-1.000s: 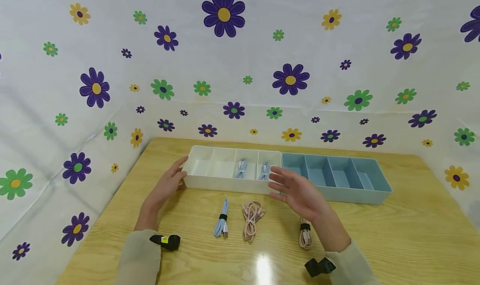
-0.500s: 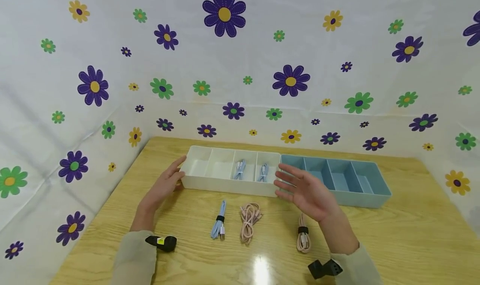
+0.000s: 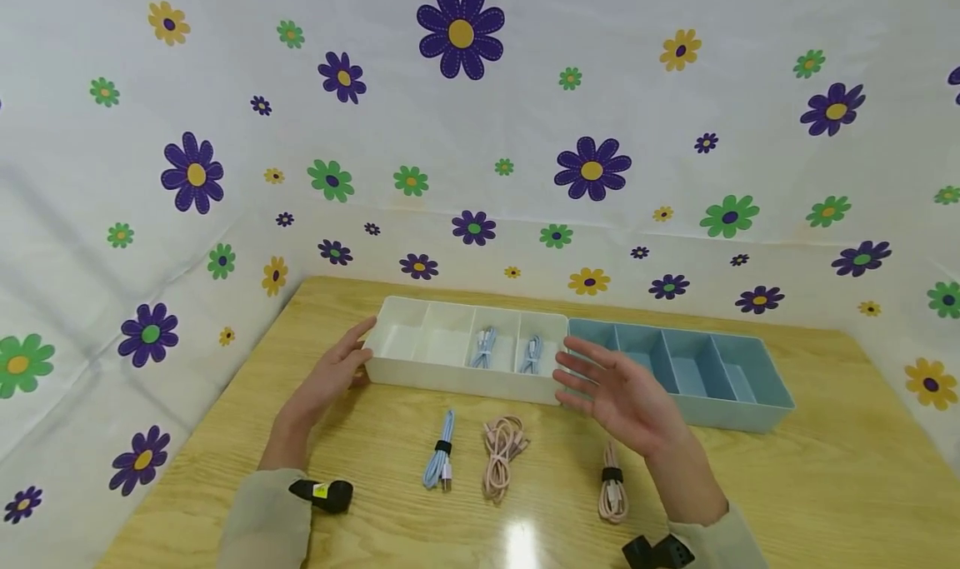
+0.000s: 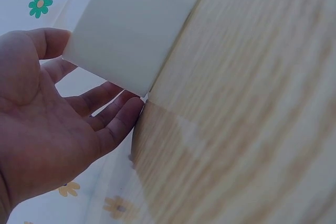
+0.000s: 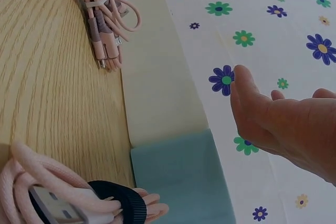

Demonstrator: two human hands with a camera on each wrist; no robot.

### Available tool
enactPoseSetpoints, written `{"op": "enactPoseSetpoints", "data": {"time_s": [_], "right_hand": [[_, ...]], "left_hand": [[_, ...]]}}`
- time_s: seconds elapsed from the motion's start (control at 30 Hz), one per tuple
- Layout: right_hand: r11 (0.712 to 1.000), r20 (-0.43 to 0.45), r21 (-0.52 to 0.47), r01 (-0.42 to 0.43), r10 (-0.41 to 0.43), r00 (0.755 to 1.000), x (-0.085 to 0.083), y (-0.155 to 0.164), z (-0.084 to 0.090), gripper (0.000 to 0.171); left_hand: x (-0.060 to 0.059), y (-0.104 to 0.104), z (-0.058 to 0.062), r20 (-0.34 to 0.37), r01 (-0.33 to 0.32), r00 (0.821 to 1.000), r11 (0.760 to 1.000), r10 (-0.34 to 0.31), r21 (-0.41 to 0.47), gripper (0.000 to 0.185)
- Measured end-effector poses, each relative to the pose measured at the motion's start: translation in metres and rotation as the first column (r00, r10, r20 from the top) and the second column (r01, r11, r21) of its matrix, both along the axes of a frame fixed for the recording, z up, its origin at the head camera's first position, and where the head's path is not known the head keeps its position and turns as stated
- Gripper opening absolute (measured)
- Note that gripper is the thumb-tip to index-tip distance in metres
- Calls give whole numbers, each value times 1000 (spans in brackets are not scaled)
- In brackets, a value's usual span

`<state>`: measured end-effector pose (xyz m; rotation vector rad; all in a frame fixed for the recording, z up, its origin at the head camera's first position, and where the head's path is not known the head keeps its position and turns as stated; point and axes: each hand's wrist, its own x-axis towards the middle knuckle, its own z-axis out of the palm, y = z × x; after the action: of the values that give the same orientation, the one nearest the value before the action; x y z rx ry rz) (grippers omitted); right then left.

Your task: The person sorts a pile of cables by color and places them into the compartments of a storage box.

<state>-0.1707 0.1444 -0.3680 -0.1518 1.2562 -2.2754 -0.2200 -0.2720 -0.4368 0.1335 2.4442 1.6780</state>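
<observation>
My left hand (image 3: pixel 330 377) touches the left end of a white divided box (image 3: pixel 465 379) with relaxed fingers. In the left wrist view, its fingertips lie along the box's end wall (image 4: pixel 121 40). Held over the front, near where the white box meets a blue divided box (image 3: pixel 738 415), my right hand (image 3: pixel 626 398) is open and holds nothing. Two light-blue cable bundles, one (image 3: pixel 484 348) and another (image 3: pixel 531 355), lie in the white box's two right compartments. The blue box's visible compartments hold nothing.
On the wooden table (image 3: pixel 375 502) before the boxes lie a light-blue cable (image 3: pixel 437 465) with a black strap, a pink cable bundle (image 3: pixel 498 461) and a strapped pink cable (image 3: pixel 612 498). A flowered cloth (image 3: pixel 510 119) hangs behind and at the left.
My right hand has moved slightly right, away from the white box's right compartment. The left hand stays at the box's left end. The head view has shifted a little.
</observation>
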Motion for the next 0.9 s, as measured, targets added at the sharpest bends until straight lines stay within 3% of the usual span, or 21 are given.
{"op": "enactPoseSetpoints", "data": {"time_s": [0.27,0.43,0.67,0.9], "right_hand": [[1000,-56,21,-2,3,998,0,6,8,32],[1000,-61,9,-8,9,998,3,7,5,34],[1000,-53,0,-4,4,999,9,6,1,34],[1000,-73,-27,-13,11,997,9,11,0,37]], "left_hand": [[-2,4,1,-1,3,1000,1000,-3,25,56],[-5,4,0,-1,7,1000,1000,-7,16,56],[1,0,-3,31,-1,1000,999,0,40,56],[3,3,-2,-14,17,1000,993,-15,120,56]]}}
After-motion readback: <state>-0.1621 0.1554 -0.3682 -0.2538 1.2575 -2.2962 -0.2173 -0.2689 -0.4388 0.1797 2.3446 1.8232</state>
